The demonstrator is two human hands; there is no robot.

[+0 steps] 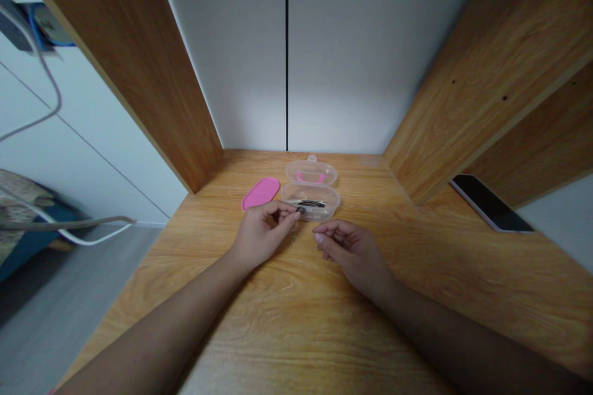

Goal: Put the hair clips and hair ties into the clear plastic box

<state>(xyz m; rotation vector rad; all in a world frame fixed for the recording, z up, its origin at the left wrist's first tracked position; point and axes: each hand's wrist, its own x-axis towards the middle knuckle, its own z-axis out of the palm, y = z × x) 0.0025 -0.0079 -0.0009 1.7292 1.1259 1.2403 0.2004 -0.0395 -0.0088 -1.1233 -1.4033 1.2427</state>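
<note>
Pinching a small dark item (301, 210) betw. thumb & fingertips, your L hand (260, 233) is at the near-L edge of the clear box (334, 203); grip's closed on it, item too small/blurry to ID. Can't tell if item touches box. Thin strand (293, 235) shows just below L fingertips; can't tell if it's attached. Your R hand (351, 251) is near the L but apart, fingers curled, thumb tip close to index; can't tell if anything's betw. them. Box sits open on wood desk (287, 333), clear lid (296, 171) laid back on far side, w/ pink handle (311, 180). Slim dark pcs (312, 203) in box base. Pink oval panel (260, 194) flat on desk, L of box, just beyond L hand. Phone (491, 203), dark screen, far R, well apart.
</note>
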